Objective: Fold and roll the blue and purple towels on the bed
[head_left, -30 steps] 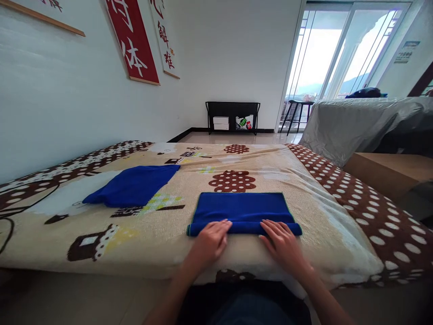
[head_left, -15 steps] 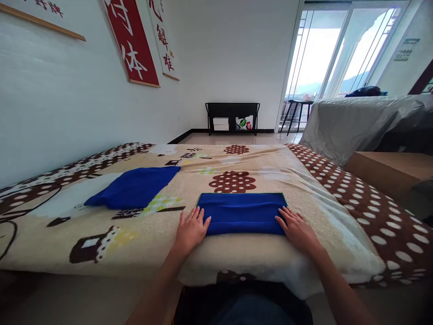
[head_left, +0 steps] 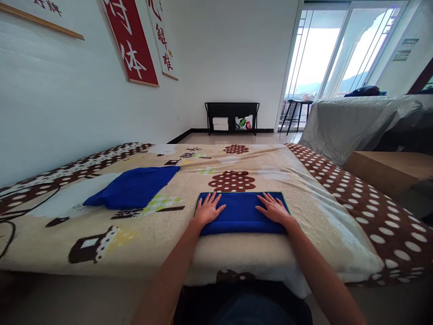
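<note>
A blue cloth [head_left: 239,212], folded into a wide rectangle, lies near the front edge of the patterned blanket [head_left: 270,257]. My left hand [head_left: 208,210] rests palm down on its left end, fingers spread. On the right end lies my right hand [head_left: 274,210], also flat with fingers apart. Neither hand grips the fabric. Further left, a second blue cloth [head_left: 135,188] is spread on the blanket, away from both hands, with a slanted outline.
A brown dotted border [head_left: 355,198] runs down the blanket's right side, beside a cardboard box [head_left: 389,169]. Plastic sheeting [head_left: 352,122] covers something behind the box. A black rack [head_left: 232,110] stands against the far wall; a stool [head_left: 297,110] is near the glass door.
Both hands have moved from the cloth's side edges forward and inward onto its top. The cloth's middle crease looks flatter. The second blue cloth has stayed put.
</note>
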Demonstrator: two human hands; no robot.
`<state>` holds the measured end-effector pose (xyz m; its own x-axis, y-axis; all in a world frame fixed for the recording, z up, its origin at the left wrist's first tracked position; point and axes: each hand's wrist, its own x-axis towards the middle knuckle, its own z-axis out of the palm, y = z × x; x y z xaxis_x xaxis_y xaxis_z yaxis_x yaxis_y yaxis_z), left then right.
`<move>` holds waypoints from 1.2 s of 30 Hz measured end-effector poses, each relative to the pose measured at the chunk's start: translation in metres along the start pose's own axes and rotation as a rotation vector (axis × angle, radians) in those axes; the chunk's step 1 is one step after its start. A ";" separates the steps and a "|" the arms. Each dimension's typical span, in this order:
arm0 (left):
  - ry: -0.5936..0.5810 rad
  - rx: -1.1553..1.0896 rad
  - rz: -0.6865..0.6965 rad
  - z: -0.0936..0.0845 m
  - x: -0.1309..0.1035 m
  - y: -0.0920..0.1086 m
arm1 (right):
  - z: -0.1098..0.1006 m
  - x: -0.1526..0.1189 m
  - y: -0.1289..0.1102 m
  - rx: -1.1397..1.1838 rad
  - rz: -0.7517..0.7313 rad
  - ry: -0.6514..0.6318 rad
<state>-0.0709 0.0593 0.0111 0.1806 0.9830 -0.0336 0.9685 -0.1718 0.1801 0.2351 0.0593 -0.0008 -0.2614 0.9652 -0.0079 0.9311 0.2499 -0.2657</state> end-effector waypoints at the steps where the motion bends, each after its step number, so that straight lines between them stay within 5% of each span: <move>1: 0.012 0.004 -0.031 -0.001 -0.001 -0.011 | 0.000 0.000 0.012 -0.007 0.034 0.007; 6: 0.072 0.004 -0.070 -0.006 -0.015 -0.048 | -0.003 -0.009 0.053 -0.021 0.097 0.058; 11: 0.184 -0.015 -0.075 -0.012 -0.041 -0.054 | -0.007 -0.036 0.069 -0.017 0.100 0.172; 16: 0.436 0.010 0.291 -0.011 -0.102 -0.043 | 0.001 -0.098 0.075 0.014 -0.193 0.491; 20: 0.430 0.053 0.408 0.003 -0.132 -0.044 | 0.013 -0.130 0.077 -0.008 -0.380 0.452; 24: 0.424 -0.044 0.350 0.011 -0.124 -0.054 | 0.018 -0.122 0.077 0.031 -0.338 0.452; 31: 0.436 -0.332 0.104 -0.004 -0.119 -0.062 | 0.004 -0.118 0.075 0.358 -0.158 0.401; 36: 0.367 -0.225 -0.034 -0.005 -0.118 -0.056 | 0.003 -0.114 0.067 0.134 -0.089 0.413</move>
<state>-0.1471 -0.0464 0.0100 0.0370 0.9528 0.3013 0.9041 -0.1604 0.3961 0.3267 -0.0343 -0.0207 -0.1895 0.8970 0.3994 0.8614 0.3471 -0.3708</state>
